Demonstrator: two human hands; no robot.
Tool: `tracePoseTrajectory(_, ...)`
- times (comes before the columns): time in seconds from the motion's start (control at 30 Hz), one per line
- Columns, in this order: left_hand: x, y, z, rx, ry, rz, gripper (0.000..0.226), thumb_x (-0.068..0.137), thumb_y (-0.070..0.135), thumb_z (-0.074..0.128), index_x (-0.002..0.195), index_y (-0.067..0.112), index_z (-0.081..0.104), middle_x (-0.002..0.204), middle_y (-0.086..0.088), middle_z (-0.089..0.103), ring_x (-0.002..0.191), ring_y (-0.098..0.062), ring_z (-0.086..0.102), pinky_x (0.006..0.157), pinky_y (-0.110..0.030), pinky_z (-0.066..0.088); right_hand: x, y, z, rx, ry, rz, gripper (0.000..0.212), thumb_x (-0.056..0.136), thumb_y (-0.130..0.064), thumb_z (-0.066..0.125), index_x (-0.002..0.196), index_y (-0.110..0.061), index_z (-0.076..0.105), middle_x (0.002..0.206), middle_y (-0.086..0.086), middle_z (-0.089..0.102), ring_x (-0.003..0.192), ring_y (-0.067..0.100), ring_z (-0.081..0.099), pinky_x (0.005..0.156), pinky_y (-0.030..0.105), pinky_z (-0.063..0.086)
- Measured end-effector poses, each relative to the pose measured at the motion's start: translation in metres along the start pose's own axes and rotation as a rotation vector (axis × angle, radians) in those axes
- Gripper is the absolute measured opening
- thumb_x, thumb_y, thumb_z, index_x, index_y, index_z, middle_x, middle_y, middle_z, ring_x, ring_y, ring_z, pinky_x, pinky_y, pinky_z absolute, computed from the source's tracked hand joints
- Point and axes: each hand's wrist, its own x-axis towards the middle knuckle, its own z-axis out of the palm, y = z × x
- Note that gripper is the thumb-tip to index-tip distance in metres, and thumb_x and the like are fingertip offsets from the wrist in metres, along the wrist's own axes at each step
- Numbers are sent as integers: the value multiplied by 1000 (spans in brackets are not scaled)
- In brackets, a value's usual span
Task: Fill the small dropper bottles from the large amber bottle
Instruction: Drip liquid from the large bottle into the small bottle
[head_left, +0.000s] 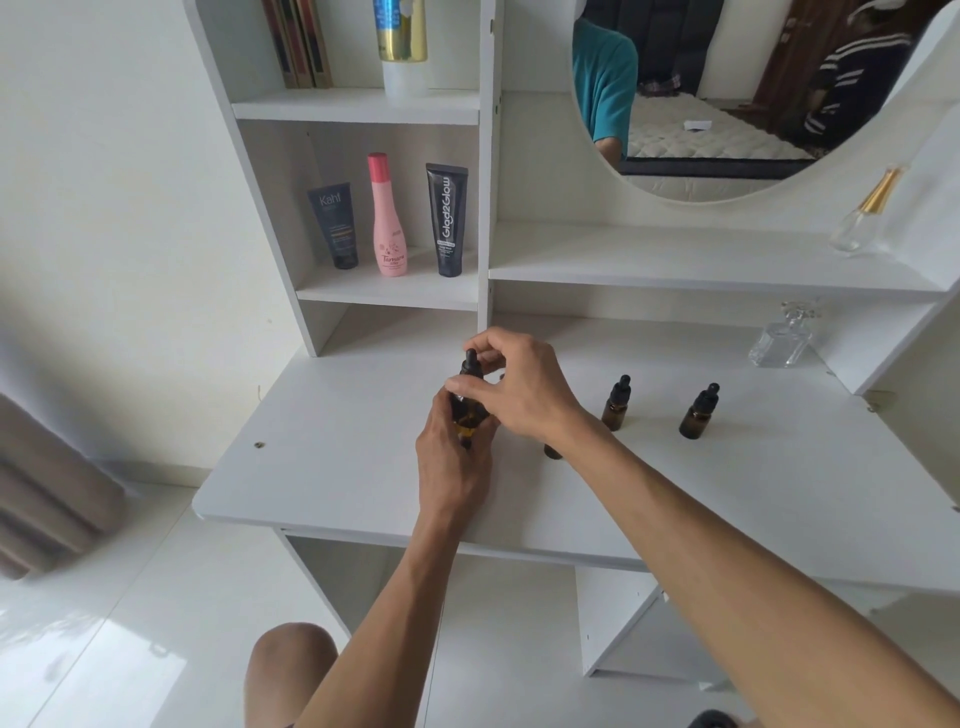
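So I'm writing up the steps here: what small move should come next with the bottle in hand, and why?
Probably twist the dropper cap off: the left hand grips the amber bottle and the right hand pinches its cap, which is not yet off.

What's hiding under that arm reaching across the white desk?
Under the right forearm a small dark amber bottle peeks out on the white desk. Only its lower edge shows; its cap and the rest are covered, so I can't tell more.

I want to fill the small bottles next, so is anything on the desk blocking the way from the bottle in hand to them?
Nothing visible does. The large amber bottle is held in both hands, and bare desk lies between it and the nearest upright dropper bottle.
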Motion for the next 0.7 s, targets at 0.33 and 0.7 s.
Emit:
tracePoseTrajectory(0.33, -1, 2, -1, 5, 4, 5, 43, 90, 16, 68, 129, 19, 51, 103, 9, 65, 84, 11, 59, 72, -2, 41, 2, -1, -2, 54, -19, -14, 15, 88, -15, 74, 102, -11, 72, 95, 0, 74, 85, 9, 68, 82, 20, 54)
tracePoseTrajectory(0.7, -1, 1, -1, 10, 5, 9, 39, 90, 12, 66, 126, 16, 51, 96, 10, 64, 84, 15, 58, 70, -3, 41, 1, -3, -3, -13, -9, 12, 28, 78, -21, 82, 103, -13, 71, 93, -3, 73, 85, 9, 67, 71, 15, 50)
